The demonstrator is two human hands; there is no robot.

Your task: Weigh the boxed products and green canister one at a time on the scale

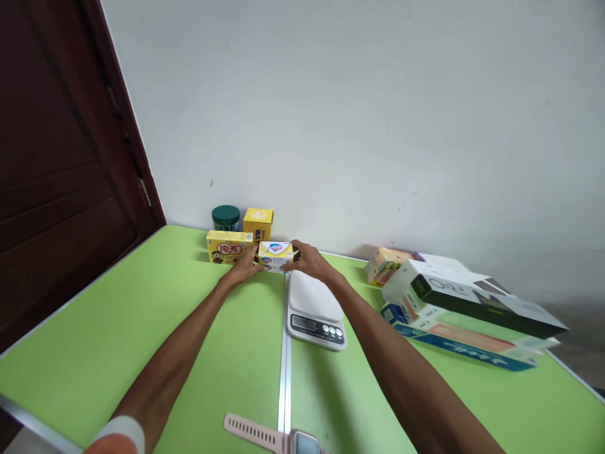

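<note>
Both my arms reach far across the green table (118, 340). My left hand (246, 265) and my right hand (307, 257) grip the two ends of a small yellow and white soap box (275, 255), which rests on the table at the far edge of a white kitchen scale (314, 309). Just left of the soap box lies a yellow snack box (229, 245). Behind them, against the wall, stand a green-lidded jar (225, 217) and an upright yellow box (258, 223).
A pile of long flat cartons (467, 306) and a small orange box (385, 263) lie at the right of the table. A pink-strapped smartwatch (278, 436) lies at the near edge. A dark wooden door (61, 157) stands to the left.
</note>
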